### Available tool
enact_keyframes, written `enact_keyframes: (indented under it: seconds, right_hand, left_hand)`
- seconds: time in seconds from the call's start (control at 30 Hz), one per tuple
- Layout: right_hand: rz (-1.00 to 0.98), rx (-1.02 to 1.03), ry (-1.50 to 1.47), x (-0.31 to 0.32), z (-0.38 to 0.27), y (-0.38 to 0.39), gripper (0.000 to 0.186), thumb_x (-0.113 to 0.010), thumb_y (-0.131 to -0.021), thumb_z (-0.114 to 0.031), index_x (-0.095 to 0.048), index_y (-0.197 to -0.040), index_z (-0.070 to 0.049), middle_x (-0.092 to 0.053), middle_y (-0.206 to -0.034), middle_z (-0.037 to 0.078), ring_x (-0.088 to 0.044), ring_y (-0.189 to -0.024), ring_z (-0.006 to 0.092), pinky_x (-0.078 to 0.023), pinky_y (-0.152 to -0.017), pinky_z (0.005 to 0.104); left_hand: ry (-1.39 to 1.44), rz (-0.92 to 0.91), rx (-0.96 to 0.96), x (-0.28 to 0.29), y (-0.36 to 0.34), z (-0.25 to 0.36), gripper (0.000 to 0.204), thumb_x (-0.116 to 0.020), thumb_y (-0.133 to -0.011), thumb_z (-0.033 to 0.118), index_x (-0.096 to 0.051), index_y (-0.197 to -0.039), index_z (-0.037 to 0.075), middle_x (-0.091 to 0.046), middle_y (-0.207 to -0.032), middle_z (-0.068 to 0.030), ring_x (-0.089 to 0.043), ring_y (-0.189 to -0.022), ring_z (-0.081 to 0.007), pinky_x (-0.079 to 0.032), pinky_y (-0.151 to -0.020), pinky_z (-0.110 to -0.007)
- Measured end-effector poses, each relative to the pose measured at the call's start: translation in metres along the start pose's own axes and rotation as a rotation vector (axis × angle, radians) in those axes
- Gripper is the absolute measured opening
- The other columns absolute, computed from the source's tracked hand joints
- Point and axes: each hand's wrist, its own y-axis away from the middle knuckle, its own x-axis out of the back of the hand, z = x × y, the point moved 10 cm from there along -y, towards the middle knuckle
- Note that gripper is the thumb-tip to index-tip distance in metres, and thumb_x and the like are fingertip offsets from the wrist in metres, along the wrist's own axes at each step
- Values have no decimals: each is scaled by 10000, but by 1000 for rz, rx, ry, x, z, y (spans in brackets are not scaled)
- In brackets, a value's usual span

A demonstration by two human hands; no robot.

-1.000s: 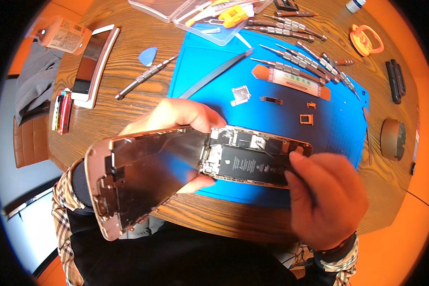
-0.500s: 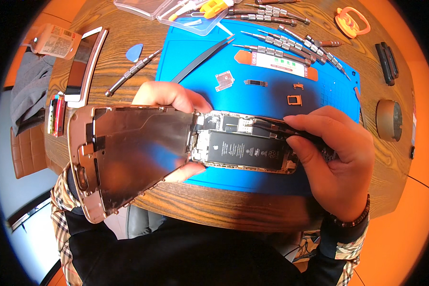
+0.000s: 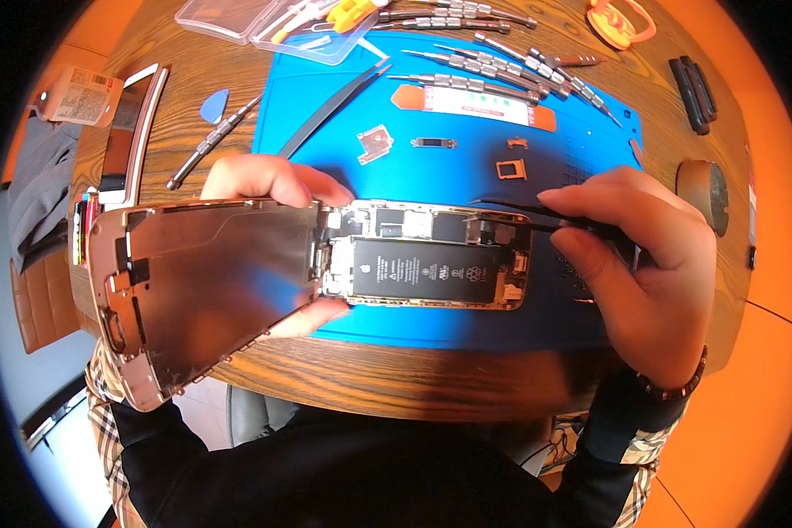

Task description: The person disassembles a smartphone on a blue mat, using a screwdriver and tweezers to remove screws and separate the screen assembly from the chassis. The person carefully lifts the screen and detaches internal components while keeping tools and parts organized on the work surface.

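Observation:
An opened phone lies face up above the blue mat, its black battery and circuit board exposed. My left hand grips it from behind at the hinge end, thumb and fingers showing at both long edges. The lifted screen assembly tilts out to the left, dark inner side up. My right hand is closed on black tweezers at the phone's right end, their tips over the upper board. Small loose parts lie just beyond: a metal shield, a dark strip and a card tray.
The blue mat holds several screwdrivers and another pair of tweezers. Around it on the wooden table are a plastic case, orange suction cup, blue pick, another phone and a round dark object.
My right hand has shifted rightward and upward, and the tweezers now show with their tips apart over the board. The whole scene has slid left in the picture as the camera moved.

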Motion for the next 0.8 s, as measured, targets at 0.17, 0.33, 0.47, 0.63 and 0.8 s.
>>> enact_keyframes:
  seconds: [0.17,0.33,0.47,0.63,0.8]
  right_hand:
    - [-39,-64,18,-1,9,1,200,-751,-863,55,-766,-1062,35,-721,-897,110,-667,-821,207,-498,-757,300]
    - [-20,-89,15,4,9,2,183,-746,-882,45,-768,-1063,32,-714,-888,101,-655,-821,181,-490,-754,290]
    - [-52,-46,83,8,8,4,175,-749,-899,33,-770,-1073,27,-703,-893,84,-644,-812,157,-485,-748,275]
    - [-48,-60,63,17,18,5,170,-739,-921,34,-779,-1085,18,-690,-908,57,-627,-805,122,-477,-723,254]
    - [-71,-97,84,16,23,7,161,-741,-935,20,-778,-1091,24,-706,-923,60,-650,-837,115,-496,-742,245]
  left_hand:
    - [92,11,47,0,1,-5,828,-995,-696,43,-373,-1237,118,-592,-1375,-220,-640,-1247,-276,-560,-1022,-406]
    - [84,20,68,1,0,-4,825,-996,-693,44,-382,-1239,119,-596,-1373,-219,-639,-1252,-282,-561,-1022,-406]
    - [86,5,121,2,2,-5,827,-999,-684,41,-402,-1251,123,-594,-1378,-219,-633,-1261,-286,-561,-1030,-418]
    - [153,26,63,2,3,-5,855,-999,-675,35,-411,-1286,139,-587,-1387,-218,-606,-1296,-305,-548,-1058,-436]
    - [48,17,23,3,3,-5,854,-1008,-669,61,-408,-1271,135,-596,-1373,-221,-600,-1304,-307,-536,-1074,-451]
